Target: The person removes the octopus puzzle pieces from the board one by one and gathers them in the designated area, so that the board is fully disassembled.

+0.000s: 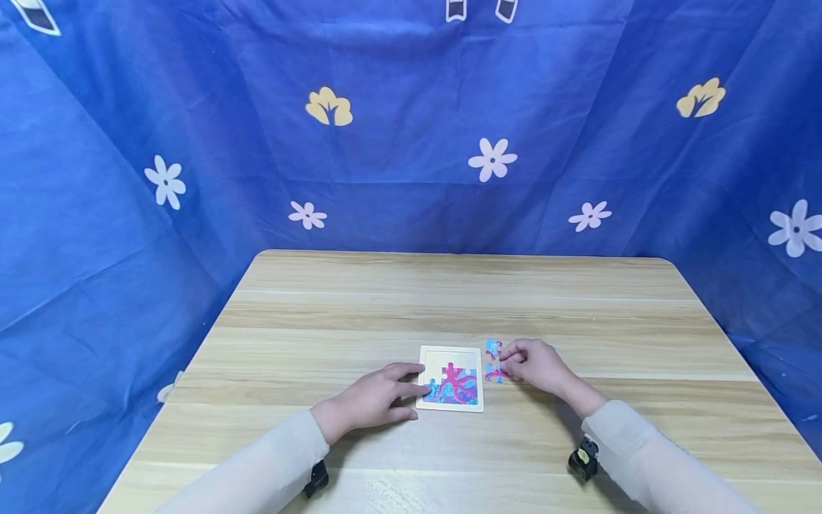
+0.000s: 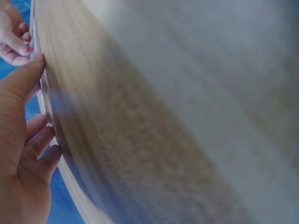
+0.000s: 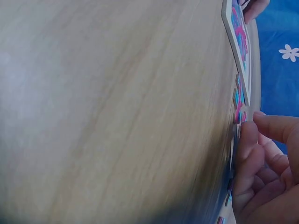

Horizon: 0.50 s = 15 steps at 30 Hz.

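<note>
Flat pink-and-blue puzzle pieces fill the lower part of the square cream tray; its upper part is bare. The left hand, fingers extended, touches its edge. Loose pink-and-blue pieces remain at the fingertips of the right hand; whether it pinches one, I cannot tell. Beneath both hands lies a pale wood-grain table; beyond them hangs blue flower-printed fabric.

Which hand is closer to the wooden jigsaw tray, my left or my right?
Left. Your left hand touches the left edge of the wooden jigsaw tray; your right hand is off its right side, by loose jigsaw pieces.
</note>
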Tool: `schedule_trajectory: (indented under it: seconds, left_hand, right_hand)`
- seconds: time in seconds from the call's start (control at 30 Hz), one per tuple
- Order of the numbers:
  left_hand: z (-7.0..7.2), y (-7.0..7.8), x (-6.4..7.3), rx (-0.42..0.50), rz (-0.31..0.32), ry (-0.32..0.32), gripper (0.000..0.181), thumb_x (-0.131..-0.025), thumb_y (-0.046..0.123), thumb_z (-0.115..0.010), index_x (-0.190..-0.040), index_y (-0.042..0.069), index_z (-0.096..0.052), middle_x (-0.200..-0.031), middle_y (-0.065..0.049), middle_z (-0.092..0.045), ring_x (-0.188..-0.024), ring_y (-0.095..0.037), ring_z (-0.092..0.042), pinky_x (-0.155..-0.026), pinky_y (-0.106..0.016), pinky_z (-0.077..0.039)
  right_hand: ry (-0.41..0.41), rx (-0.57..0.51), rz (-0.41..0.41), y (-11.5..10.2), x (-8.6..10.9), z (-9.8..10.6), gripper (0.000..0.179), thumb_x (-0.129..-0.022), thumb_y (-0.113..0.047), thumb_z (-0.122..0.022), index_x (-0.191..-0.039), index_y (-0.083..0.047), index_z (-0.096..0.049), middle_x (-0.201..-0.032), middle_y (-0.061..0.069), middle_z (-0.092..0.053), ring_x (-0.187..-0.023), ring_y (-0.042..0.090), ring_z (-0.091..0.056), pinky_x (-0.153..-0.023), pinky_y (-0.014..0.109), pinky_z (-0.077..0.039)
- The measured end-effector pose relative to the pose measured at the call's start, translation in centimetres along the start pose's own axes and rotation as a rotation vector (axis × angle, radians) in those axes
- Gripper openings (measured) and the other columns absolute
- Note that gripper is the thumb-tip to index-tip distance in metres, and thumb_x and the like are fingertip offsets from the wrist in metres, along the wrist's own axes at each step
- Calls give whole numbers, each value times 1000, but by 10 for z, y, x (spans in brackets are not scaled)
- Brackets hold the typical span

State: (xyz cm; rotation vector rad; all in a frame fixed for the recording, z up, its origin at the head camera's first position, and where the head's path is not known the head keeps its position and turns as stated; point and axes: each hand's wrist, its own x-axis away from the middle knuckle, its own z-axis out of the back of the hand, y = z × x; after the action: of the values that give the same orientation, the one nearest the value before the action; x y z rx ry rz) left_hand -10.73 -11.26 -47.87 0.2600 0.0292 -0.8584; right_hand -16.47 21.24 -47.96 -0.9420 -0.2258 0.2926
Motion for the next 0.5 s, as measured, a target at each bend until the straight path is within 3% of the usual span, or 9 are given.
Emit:
schedule_trajectory:
  seconds: [0.3,0.5]
  left_hand:
    - [2,2,-2,-3,28,-36,49,-88,43,-65,-131,20,-60,-142,-11,-44,-129,-27,-43,-106,-40,-37]
    - [1,1,-3,-23,20,-24,50,-87,44,-66,-130,20,-61,-140,-11,-46,-129,-25,-42,-106,-38,-36]
  right_hand:
    - [-10,-37,-6,-9,-4,-8,10,-87,-7,-67,-96,-2,-67,-77,2,-67,-66,15,-63,-57,26,-55]
    - [-23,-57,-7,-16,-9,-17,14,-88,-9,-67,-100,-2,-67,-79,2,-66,-68,15,-63,-58,28,-56]
